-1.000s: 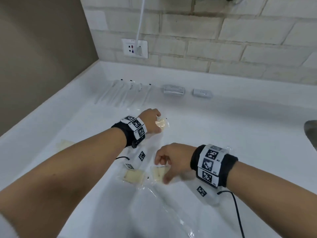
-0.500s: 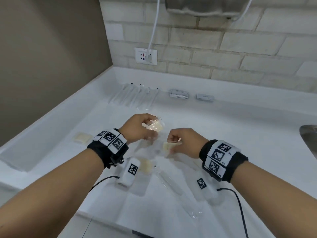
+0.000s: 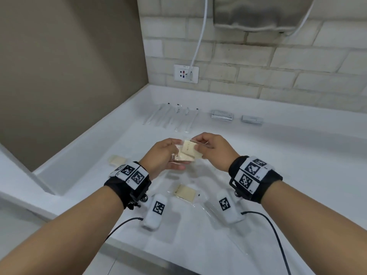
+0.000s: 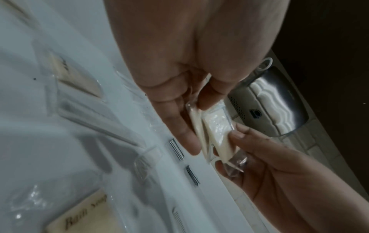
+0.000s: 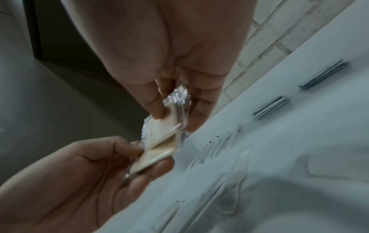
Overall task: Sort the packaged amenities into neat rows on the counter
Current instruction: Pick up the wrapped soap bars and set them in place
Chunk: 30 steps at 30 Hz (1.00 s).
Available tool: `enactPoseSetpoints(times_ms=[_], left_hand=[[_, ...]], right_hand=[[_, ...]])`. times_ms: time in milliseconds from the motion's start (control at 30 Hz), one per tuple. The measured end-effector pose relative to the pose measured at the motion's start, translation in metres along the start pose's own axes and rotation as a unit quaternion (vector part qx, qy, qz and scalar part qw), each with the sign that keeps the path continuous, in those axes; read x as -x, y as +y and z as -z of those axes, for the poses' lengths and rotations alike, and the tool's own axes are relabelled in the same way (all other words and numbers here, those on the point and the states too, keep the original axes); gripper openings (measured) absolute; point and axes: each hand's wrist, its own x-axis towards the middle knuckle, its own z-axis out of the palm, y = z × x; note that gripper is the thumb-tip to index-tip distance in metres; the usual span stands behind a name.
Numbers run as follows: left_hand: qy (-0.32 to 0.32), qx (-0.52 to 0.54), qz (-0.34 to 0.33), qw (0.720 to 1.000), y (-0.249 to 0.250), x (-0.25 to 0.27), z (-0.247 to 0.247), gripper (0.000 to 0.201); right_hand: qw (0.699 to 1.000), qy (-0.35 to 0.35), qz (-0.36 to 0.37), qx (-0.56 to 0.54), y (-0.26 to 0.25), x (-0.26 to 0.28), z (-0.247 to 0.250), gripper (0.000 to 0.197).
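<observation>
My left hand (image 3: 172, 155) holds a cream soap packet (image 3: 183, 158) in clear wrap above the white counter (image 3: 278, 155). My right hand (image 3: 201, 148) pinches a second soap packet (image 3: 189, 147), which overlaps the first at an angle. The left wrist view shows both soaps (image 4: 217, 127) edge-on between the fingers. In the right wrist view my right thumb and fingers pinch the upper packet (image 5: 165, 124), while the left hand's packet (image 5: 153, 159) sits below it. Another soap (image 3: 185, 193) lies on the counter under my wrists, and one more soap (image 3: 117, 160) lies at the left.
Several clear toothbrush packets (image 3: 170, 118) lie in a row at the back, with two grey flat packets (image 3: 221, 115) (image 3: 251, 119) to their right. Loose clear wrappers (image 3: 214, 211) lie near the front edge. A wall socket (image 3: 186, 73) and a hand dryer (image 3: 264, 12) are on the brick wall.
My right hand has picked a soap packet off the counter. Both hands have risen and come together, so the two packets now overlap.
</observation>
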Motion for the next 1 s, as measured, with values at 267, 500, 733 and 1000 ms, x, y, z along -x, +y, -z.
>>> enactPoseSetpoints(times_ms=[267, 500, 733, 1000], left_hand=[[-0.025, 0.030, -0.002, 0.999, 0.015, 0.008, 0.032, 0.025], [-0.051, -0.004, -0.023, 0.998, 0.010, 0.006, 0.046, 0.024], [0.026, 0.007, -0.038, 0.999, 0.006, 0.002, 0.070, 0.032], [0.057, -0.003, -0.078, 0.995, 0.013, 0.005, 0.106, 0.028]], right_hand=[[0.998, 0.039, 0.015, 0.050, -0.020, -0.011, -0.022, 0.017], [0.996, 0.071, 0.000, 0.047, -0.032, -0.013, -0.034, 0.029], [0.949, -0.122, -0.193, 0.218, -0.018, 0.003, -0.040, 0.044], [0.886, -0.217, -0.227, 0.342, -0.008, 0.006, -0.074, 0.060]])
